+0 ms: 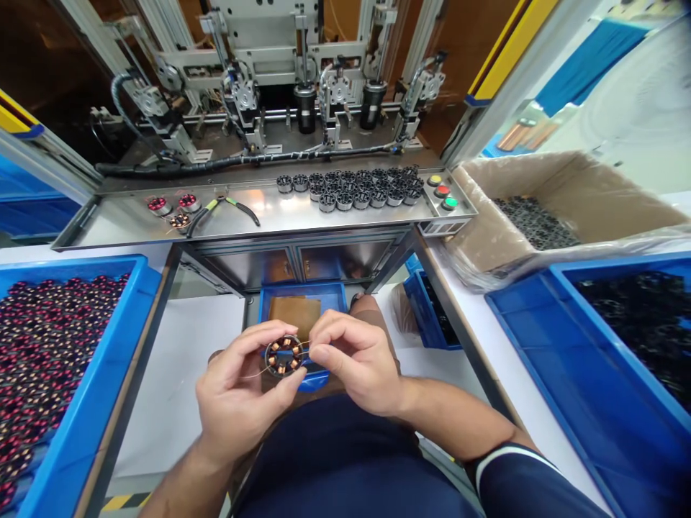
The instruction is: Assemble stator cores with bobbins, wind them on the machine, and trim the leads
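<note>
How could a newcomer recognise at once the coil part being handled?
Start from the long metal shelf, then look below to the left hand. It holds a small dark ring with copper windings inside. Unlike the coils lying on the shelf, this ring is held, with thin wires running to the right hand.

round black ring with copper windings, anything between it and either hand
Nothing visible: the bare left hand directly holds the round black ring with copper windings; the bare right hand pinches its thin copper-coloured wires.
</note>
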Demonstrator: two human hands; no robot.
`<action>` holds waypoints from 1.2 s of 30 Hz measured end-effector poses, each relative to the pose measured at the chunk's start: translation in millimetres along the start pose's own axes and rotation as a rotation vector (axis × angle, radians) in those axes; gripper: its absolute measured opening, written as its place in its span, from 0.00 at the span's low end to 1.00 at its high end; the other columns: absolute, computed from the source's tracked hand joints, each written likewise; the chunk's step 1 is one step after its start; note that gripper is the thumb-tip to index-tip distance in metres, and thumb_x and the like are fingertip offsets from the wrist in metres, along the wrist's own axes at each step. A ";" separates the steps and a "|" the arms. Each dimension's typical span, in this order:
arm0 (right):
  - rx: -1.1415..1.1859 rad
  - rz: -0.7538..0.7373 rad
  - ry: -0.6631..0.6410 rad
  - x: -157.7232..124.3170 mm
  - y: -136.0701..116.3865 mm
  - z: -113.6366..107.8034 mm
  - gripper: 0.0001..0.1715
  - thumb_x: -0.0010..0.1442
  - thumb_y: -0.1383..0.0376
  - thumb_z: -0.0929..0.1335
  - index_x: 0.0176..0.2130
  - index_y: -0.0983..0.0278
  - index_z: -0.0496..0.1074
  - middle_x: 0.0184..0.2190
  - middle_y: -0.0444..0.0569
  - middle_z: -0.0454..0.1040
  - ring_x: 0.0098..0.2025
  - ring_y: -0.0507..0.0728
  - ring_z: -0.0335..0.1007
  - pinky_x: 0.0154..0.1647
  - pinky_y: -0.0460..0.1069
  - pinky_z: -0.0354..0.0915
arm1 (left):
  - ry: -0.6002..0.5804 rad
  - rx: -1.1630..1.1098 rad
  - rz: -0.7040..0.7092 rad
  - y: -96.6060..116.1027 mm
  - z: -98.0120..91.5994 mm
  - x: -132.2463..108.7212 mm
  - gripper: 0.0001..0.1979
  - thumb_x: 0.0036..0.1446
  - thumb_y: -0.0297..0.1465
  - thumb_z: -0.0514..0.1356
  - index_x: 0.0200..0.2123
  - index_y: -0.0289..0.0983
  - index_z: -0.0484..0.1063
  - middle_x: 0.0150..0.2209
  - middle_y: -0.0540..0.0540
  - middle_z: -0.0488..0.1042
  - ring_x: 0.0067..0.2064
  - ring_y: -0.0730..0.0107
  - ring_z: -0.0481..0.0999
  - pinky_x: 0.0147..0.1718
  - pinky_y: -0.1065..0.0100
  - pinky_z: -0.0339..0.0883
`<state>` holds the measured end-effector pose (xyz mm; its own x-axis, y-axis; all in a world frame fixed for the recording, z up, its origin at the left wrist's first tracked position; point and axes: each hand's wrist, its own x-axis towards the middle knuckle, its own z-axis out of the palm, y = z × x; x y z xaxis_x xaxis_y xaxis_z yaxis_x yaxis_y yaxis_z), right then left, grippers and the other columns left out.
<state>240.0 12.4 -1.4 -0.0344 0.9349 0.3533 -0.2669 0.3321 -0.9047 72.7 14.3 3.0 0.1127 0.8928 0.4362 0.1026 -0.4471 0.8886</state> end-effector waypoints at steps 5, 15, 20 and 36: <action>-0.072 -0.061 0.041 -2.7 -4.0 0.7 0.06 0.61 0.68 0.71 0.30 0.64 0.74 0.27 0.45 0.72 0.30 0.51 0.69 0.33 0.48 0.66 | -0.003 -0.007 0.024 -0.2 -0.6 -1.2 0.27 0.44 0.16 0.69 0.48 0.41 0.76 0.45 0.48 0.81 0.48 0.68 0.80 0.50 0.69 0.74; -0.273 -0.436 -0.100 9.3 -4.5 -9.2 0.09 0.60 0.70 0.72 0.43 0.65 0.76 0.33 0.52 0.75 0.35 0.56 0.72 0.36 0.52 0.71 | -0.106 -0.229 -0.153 15.4 -4.1 9.9 0.19 0.47 0.21 0.67 0.43 0.41 0.79 0.39 0.47 0.81 0.40 0.69 0.81 0.41 0.73 0.76; -0.324 -0.437 -0.023 3.7 -5.5 -2.4 0.06 0.59 0.73 0.70 0.38 0.64 0.76 0.29 0.49 0.75 0.30 0.54 0.71 0.33 0.52 0.69 | -0.090 -0.185 -0.138 15.0 -2.1 9.3 0.18 0.48 0.20 0.67 0.43 0.41 0.78 0.40 0.48 0.81 0.42 0.70 0.81 0.43 0.75 0.75; -0.316 -0.614 -0.064 4.0 -3.4 -1.7 0.15 0.59 0.73 0.70 0.46 0.62 0.76 0.28 0.49 0.76 0.29 0.55 0.73 0.31 0.52 0.70 | -0.038 -0.162 -0.112 12.2 2.4 5.2 0.19 0.49 0.22 0.68 0.45 0.41 0.77 0.41 0.45 0.81 0.44 0.64 0.81 0.45 0.68 0.76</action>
<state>242.4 15.2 2.7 -0.0257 0.5596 0.8284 0.0366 0.8286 -0.5586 77.0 13.4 15.7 0.1468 0.9324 0.3303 -0.0434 -0.3276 0.9438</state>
